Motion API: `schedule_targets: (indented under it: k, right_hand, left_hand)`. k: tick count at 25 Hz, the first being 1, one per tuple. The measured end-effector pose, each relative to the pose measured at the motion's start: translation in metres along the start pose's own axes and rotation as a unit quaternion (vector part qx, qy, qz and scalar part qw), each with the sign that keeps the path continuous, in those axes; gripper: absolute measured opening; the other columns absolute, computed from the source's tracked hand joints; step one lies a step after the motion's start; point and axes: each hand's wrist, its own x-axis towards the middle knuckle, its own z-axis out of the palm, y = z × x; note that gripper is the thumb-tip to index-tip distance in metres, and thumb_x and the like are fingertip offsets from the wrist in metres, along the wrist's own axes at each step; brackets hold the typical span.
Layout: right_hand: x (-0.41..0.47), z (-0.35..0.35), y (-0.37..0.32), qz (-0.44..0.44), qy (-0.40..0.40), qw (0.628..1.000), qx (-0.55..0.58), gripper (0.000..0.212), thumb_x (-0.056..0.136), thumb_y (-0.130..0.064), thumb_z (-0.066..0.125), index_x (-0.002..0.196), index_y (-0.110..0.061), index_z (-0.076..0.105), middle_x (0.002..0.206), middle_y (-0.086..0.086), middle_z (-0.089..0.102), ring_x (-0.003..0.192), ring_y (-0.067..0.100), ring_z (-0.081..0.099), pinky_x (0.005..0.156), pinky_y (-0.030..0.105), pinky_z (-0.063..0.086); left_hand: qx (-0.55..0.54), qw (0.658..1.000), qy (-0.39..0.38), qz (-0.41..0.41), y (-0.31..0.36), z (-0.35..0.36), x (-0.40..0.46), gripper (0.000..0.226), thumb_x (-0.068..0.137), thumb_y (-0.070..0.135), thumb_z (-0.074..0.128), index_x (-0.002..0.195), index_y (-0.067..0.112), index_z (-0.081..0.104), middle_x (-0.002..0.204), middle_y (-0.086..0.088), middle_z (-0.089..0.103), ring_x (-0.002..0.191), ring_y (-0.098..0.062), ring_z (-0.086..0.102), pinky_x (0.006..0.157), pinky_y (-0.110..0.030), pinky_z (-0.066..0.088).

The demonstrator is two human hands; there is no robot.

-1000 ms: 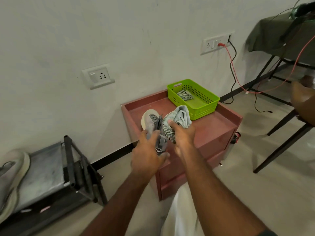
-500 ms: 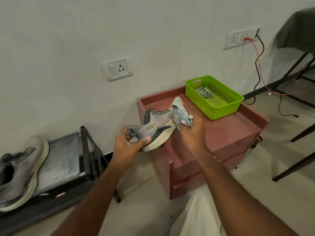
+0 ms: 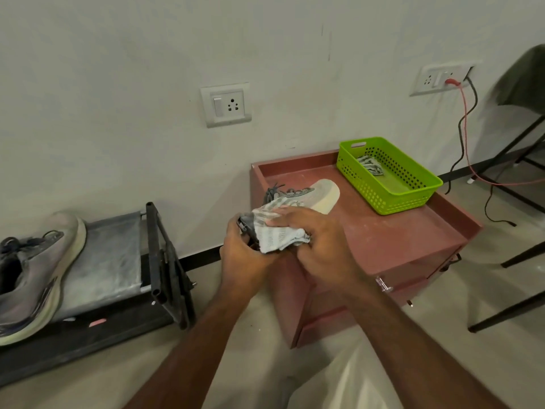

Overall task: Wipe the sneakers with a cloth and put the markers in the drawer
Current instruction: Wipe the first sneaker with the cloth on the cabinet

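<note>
The left hand [image 3: 244, 255] curls around the heel end of a grey sneaker [image 3: 309, 196], holding it up over the near left corner of the red cabinet [image 3: 383, 240] that serves as the worktop, while the right hand [image 3: 318, 249] presses a bunched striped cloth [image 3: 277, 228] against the shoe's side, its fingers bent over the fabric. The sneaker's pale sole points away toward the wall, and its laces [image 3: 272, 191] stick up loosely behind the cloth. The shoe looks light enough to steady one-handed, with a stiff sole and a softer upper that would give under pressure, so the firm heel is probably the best place to grip while rubbing. The cloth is limp and crumples easily; balled in the palm it likely gives better contact than held flat. A second sneaker [image 3: 32, 278] rests on a low dark rack [image 3: 159, 261] to the left, well apart from the hands and apparently yet to be wiped. A green basket [image 3: 392, 199] sits at the cabinet's far right with another scrap of cloth [image 3: 370, 166] in it. No markers are visible, and the drawers [image 3: 413, 273] in the cabinet front appear closed.
</note>
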Motion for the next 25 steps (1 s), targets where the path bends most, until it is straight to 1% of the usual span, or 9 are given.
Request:
schedule_targets:
  k: [2, 5, 6, 10, 14, 16, 20, 23, 25]
  right_hand:
    - [0.004, -0.004, 0.004, 0.012, 0.025, 1.0, 0.014, 0.059, 0.06, 0.009, 0.062, 0.11, -0.017, 0.077, 0.117, -0.003, 0.073, 0.114, 0.009, 0.065, 0.1, 0.031, 0.051]
    - [0.016, -0.016, 0.026, 0.079, 0.142, 0.981, -0.103, 0.062, 0.058, 0.012, 0.058, 0.11, -0.015, 0.075, 0.119, 0.003, 0.072, 0.114, 0.02, 0.065, 0.101, 0.039, 0.051]
    - [0.018, -0.016, 0.028, 0.107, 0.146, 0.974, -0.136, 0.062, 0.059, 0.013, 0.059, 0.111, -0.016, 0.075, 0.117, 0.005, 0.072, 0.112, 0.025, 0.066, 0.098, 0.041, 0.052]
    - [0.01, 0.011, 0.001, 0.017, 0.02, 0.982, -0.185, 0.05, 0.065, -0.009, 0.069, 0.114, -0.017, 0.075, 0.116, 0.004, 0.074, 0.109, 0.024, 0.068, 0.098, 0.035, 0.051]
    - [0.003, 0.016, -0.013, -0.048, -0.041, 0.997, -0.033, 0.048, 0.068, 0.002, 0.061, 0.11, -0.013, 0.077, 0.119, 0.004, 0.073, 0.116, 0.013, 0.063, 0.104, 0.031, 0.047]
    - [0.002, 0.016, -0.011, -0.06, -0.062, 0.995, -0.05, 0.046, 0.07, 0.002, 0.059, 0.11, -0.011, 0.076, 0.123, 0.007, 0.07, 0.12, 0.012, 0.059, 0.109, 0.03, 0.043]
    - [0.008, -0.005, 0.016, 0.045, 0.036, 0.989, -0.137, 0.044, 0.072, -0.011, 0.057, 0.112, -0.013, 0.076, 0.118, 0.008, 0.072, 0.115, 0.025, 0.065, 0.105, 0.036, 0.047]
    - [-0.002, -0.032, 0.038, 0.121, 0.131, 0.974, -0.143, 0.052, 0.069, 0.006, 0.059, 0.116, -0.01, 0.074, 0.121, 0.007, 0.071, 0.116, 0.021, 0.064, 0.106, 0.033, 0.047]
    - [-0.006, -0.026, 0.036, 0.113, 0.103, 0.978, -0.142, 0.054, 0.071, 0.011, 0.066, 0.118, -0.014, 0.074, 0.124, 0.003, 0.07, 0.119, 0.017, 0.063, 0.107, 0.036, 0.047]
  left_hand:
    - [-0.016, 1.0, -0.017, -0.004, 0.002, -0.003, 0.001, 0.084, 0.057, -0.001, 0.097, 0.128, 0.014, 0.055, 0.112, -0.001, 0.075, 0.098, -0.01, 0.075, 0.079, -0.021, 0.06]
    - [-0.034, 0.998, -0.052, -0.004, 0.003, -0.006, 0.006, 0.075, 0.059, -0.007, 0.093, 0.122, 0.017, 0.061, 0.112, -0.002, 0.077, 0.101, -0.017, 0.075, 0.086, -0.027, 0.06]
    - [-0.031, 0.998, -0.06, 0.0, 0.002, -0.009, 0.007, 0.071, 0.059, -0.008, 0.093, 0.118, 0.019, 0.063, 0.111, -0.002, 0.077, 0.102, -0.018, 0.075, 0.087, -0.027, 0.06]
    - [0.002, 0.996, -0.085, 0.012, -0.001, -0.013, 0.013, 0.062, 0.063, -0.005, 0.092, 0.117, 0.014, 0.067, 0.107, -0.001, 0.079, 0.1, -0.015, 0.075, 0.088, -0.027, 0.059]
    - [0.02, 0.995, -0.096, 0.036, -0.002, -0.023, 0.013, 0.049, 0.071, -0.001, 0.089, 0.115, 0.007, 0.069, 0.102, 0.002, 0.078, 0.097, -0.011, 0.074, 0.081, -0.025, 0.058]
    - [0.013, 0.995, -0.098, 0.032, 0.0, -0.023, 0.011, 0.049, 0.073, 0.0, 0.088, 0.115, 0.014, 0.069, 0.102, 0.007, 0.078, 0.097, -0.008, 0.074, 0.08, -0.019, 0.055]
    - [-0.045, 0.994, -0.099, -0.021, 0.001, -0.02, 0.01, 0.056, 0.07, -0.01, 0.086, 0.115, 0.016, 0.066, 0.108, -0.003, 0.078, 0.099, -0.012, 0.075, 0.08, -0.016, 0.056]
    - [-0.053, 0.995, -0.081, -0.025, -0.004, -0.021, 0.015, 0.048, 0.074, -0.003, 0.085, 0.119, 0.007, 0.071, 0.108, -0.003, 0.078, 0.102, -0.015, 0.075, 0.081, -0.018, 0.057]
    - [-0.061, 0.995, -0.068, -0.03, -0.007, -0.018, 0.021, 0.039, 0.08, 0.005, 0.084, 0.117, 0.009, 0.073, 0.108, -0.004, 0.078, 0.102, -0.017, 0.075, 0.081, -0.02, 0.058]
